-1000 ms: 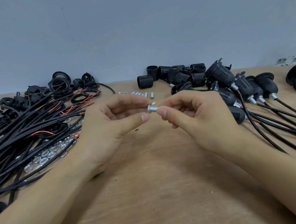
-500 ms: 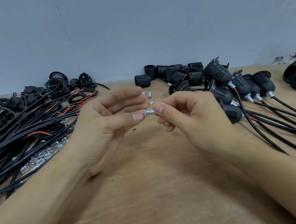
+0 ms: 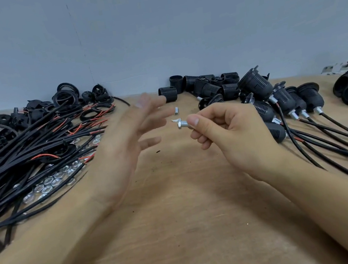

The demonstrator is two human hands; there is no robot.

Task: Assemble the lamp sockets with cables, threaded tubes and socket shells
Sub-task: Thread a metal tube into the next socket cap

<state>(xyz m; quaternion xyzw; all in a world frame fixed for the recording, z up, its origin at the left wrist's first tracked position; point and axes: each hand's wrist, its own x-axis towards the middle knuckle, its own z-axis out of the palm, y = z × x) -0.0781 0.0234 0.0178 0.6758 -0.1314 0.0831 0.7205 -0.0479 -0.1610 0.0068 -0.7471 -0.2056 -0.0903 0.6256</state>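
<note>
Threaded tube point(image 3: 182, 124) with its nut pinched in my right grip point(image 3: 220, 129), left hand point(image 3: 125, 144) open and empty beside it, next I'd reach left for a cable point(image 3: 33, 140).

Bare table point(image 3: 184, 233) lies between cables point(image 3: 24, 160) and sockets point(image 3: 288, 100).

- Right hand point(image 3: 232, 129) pinches a threaded tube point(image 3: 182, 123) with a nut on its left end.
- Left hand point(image 3: 125, 144) is spread, blurred, apart from the tube.
- Cables point(image 3: 24, 155) lie left; assembled sockets point(image 3: 286, 98) lie right on the tabletop point(image 3: 189, 232).
</note>
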